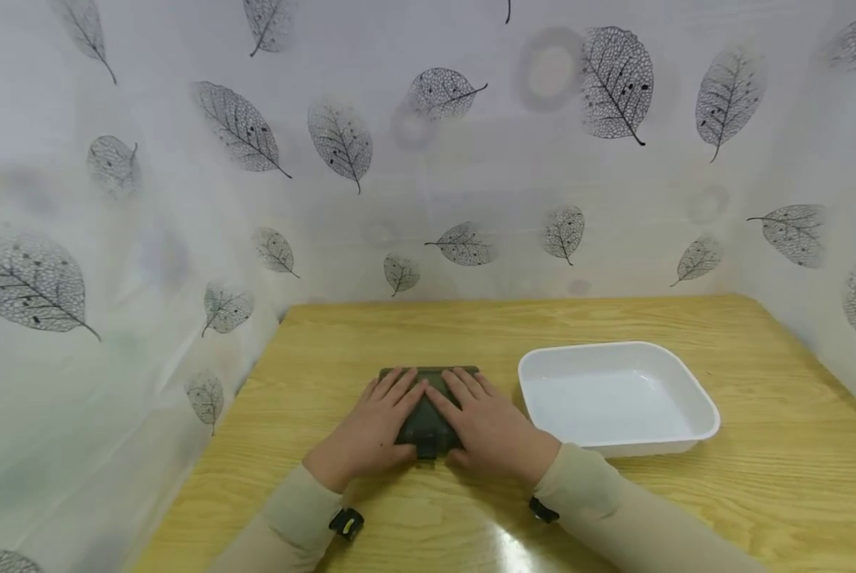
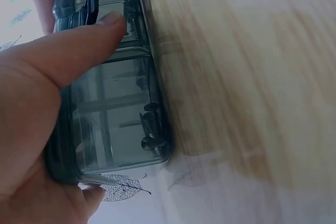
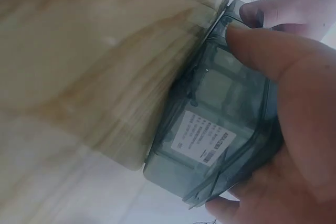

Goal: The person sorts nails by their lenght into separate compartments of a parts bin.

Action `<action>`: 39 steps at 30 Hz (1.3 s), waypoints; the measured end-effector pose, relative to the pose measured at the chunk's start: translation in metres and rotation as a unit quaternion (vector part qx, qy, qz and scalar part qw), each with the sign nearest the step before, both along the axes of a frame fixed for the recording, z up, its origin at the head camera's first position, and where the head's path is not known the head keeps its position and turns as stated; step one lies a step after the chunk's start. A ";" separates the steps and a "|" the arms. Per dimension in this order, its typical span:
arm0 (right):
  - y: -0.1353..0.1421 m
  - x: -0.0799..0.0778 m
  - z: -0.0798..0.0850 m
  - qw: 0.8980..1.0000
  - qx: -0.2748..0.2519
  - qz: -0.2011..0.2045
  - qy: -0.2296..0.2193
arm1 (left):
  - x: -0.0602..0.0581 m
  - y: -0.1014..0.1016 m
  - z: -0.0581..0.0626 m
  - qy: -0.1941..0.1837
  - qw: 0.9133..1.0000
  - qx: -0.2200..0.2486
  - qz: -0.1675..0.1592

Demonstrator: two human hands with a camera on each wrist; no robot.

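Note:
A dark translucent plastic storage box [image 1: 428,415] with a closed lid sits on the table between both hands. My left hand [image 1: 372,434] grips its left side, fingers over the lid and thumb on the front face. On the opposite side my right hand [image 1: 497,427] holds it the same way, thumb near the front latch [image 1: 426,446]. Through the clear wall, dark screws [image 2: 151,127] and inner dividers show in the left wrist view. A white printed label [image 3: 203,138] appears in the right wrist view. The hands cover much of the lid.
A white rectangular tray [image 1: 600,402] stands on the wood-grain table [image 1: 356,330] to the right of the box, close to the right forearm. Leaf-patterned sheeting [image 1: 499,183] encloses the back and both sides. Each wrist wears a small black device [image 1: 347,524].

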State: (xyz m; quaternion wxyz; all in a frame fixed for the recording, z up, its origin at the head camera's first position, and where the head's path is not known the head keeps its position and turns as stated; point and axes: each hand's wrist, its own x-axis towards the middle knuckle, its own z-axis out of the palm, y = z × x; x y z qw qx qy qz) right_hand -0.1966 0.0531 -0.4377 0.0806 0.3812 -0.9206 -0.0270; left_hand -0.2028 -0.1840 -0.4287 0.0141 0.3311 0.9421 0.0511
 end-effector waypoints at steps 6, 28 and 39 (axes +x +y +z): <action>-0.006 0.004 0.003 1.000 -0.010 -0.014 -0.022 | 0.003 -0.004 0.001 -0.015 1.000 0.015 0.001; -0.005 0.007 0.013 0.998 -0.040 -0.021 -0.036 | 0.004 -0.005 0.007 -0.040 0.998 0.051 -0.012; -0.003 0.004 0.013 0.996 -0.054 -0.022 -0.070 | 0.001 -0.002 0.004 -0.052 0.998 0.033 0.006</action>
